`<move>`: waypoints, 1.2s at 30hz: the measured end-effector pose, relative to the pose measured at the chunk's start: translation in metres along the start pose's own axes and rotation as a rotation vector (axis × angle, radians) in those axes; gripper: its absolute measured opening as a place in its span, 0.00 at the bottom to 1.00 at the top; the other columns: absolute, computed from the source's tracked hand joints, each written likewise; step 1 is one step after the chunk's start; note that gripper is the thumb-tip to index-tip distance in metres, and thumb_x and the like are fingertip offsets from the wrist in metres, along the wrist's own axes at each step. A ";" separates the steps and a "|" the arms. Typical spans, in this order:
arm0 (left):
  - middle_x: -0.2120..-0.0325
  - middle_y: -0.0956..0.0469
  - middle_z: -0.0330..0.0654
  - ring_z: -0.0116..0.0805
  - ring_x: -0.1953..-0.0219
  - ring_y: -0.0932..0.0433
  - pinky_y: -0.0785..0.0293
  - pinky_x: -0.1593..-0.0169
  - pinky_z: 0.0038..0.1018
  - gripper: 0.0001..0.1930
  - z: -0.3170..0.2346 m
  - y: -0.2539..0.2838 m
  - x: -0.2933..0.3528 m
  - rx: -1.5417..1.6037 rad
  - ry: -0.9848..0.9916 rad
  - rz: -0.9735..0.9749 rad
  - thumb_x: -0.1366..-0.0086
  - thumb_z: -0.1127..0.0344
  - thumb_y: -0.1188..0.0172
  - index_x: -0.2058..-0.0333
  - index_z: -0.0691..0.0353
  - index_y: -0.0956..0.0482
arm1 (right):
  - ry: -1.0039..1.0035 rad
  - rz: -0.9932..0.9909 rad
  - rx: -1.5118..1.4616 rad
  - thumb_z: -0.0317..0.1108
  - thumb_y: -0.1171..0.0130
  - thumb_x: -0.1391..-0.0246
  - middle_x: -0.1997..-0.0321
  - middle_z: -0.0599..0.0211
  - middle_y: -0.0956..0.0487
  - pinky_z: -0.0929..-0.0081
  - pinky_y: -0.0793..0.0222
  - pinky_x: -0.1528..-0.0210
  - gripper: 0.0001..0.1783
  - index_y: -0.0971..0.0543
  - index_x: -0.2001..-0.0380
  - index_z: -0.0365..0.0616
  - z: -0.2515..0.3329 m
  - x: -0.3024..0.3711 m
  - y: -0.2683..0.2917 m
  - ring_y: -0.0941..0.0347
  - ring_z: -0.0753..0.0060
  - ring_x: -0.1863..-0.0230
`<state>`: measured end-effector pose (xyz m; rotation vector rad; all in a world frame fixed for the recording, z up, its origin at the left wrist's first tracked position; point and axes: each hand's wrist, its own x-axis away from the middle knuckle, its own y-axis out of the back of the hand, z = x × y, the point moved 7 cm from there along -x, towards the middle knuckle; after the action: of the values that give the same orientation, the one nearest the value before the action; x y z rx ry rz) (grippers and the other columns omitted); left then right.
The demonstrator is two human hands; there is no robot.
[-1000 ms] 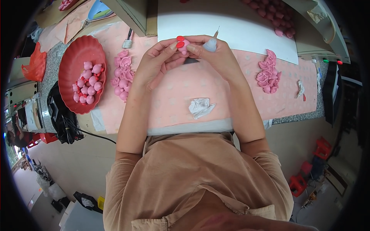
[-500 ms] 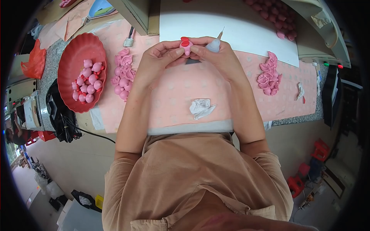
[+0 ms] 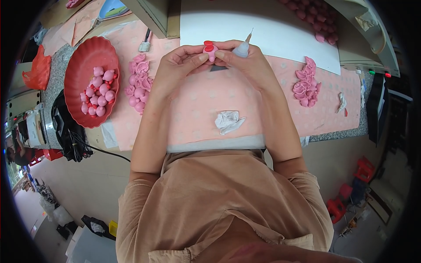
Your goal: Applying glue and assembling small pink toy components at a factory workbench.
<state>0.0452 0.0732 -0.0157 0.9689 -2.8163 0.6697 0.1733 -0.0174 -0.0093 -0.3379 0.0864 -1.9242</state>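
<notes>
Since a second ago, the left thumb has moved in against the small pink figurine (image 3: 211, 55), which has turned slightly and shifted a little to the right. The left hand (image 3: 176, 65) and right hand (image 3: 253, 65) now pinch it from both sides above the worktop (image 3: 58, 65), its red discs uppermost. The right hand also cradles a needle-tipped bottle (image 3: 240, 50), the needle pointing up and away. A scalloped red bowl (image 3: 74, 72) of pink-and-red pieces sits to the left; crumpled white tissue (image 3: 230, 122) lies between the forearms.
</notes>
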 end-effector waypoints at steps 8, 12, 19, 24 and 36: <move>0.60 0.21 0.47 0.39 0.58 0.19 0.21 0.51 0.29 0.11 0.001 0.002 0.000 -0.018 -0.003 -0.013 0.37 0.74 0.42 0.56 0.70 0.24 | 0.001 0.019 -0.014 0.30 0.40 0.44 0.56 0.59 0.20 0.72 0.25 0.50 0.14 0.23 0.56 0.34 0.000 0.001 -0.001 0.23 0.70 0.56; 0.60 0.21 0.47 0.39 0.58 0.19 0.21 0.51 0.30 0.11 0.000 0.000 0.000 -0.029 -0.007 -0.005 0.37 0.74 0.42 0.56 0.70 0.24 | -0.001 0.016 -0.014 0.30 0.40 0.43 0.56 0.59 0.20 0.72 0.25 0.50 0.14 0.22 0.56 0.34 0.000 0.001 -0.001 0.23 0.70 0.56; 0.60 0.21 0.47 0.38 0.59 0.19 0.21 0.51 0.30 0.11 0.000 0.000 0.000 -0.021 -0.008 -0.008 0.37 0.74 0.42 0.57 0.69 0.23 | 0.030 -0.009 -0.026 0.30 0.40 0.44 0.63 0.62 0.19 0.79 0.25 0.54 0.14 0.21 0.57 0.32 0.001 0.000 -0.001 0.22 0.75 0.62; 0.60 0.21 0.47 0.38 0.58 0.19 0.21 0.51 0.29 0.10 0.002 0.002 0.000 -0.013 -0.007 -0.006 0.37 0.74 0.42 0.57 0.69 0.23 | 0.029 -0.011 -0.021 0.31 0.39 0.45 0.62 0.61 0.19 0.78 0.25 0.54 0.15 0.21 0.57 0.32 0.001 0.000 0.000 0.22 0.74 0.61; 0.60 0.21 0.47 0.38 0.58 0.19 0.21 0.51 0.29 0.11 0.003 0.000 0.002 -0.016 -0.001 -0.004 0.37 0.74 0.42 0.56 0.69 0.24 | 0.033 -0.012 -0.060 0.31 0.39 0.45 0.62 0.60 0.19 0.77 0.24 0.54 0.15 0.22 0.57 0.32 -0.001 0.003 -0.001 0.22 0.73 0.61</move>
<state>0.0436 0.0706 -0.0176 0.9722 -2.8150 0.6462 0.1711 -0.0194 -0.0095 -0.3474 0.1645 -1.9426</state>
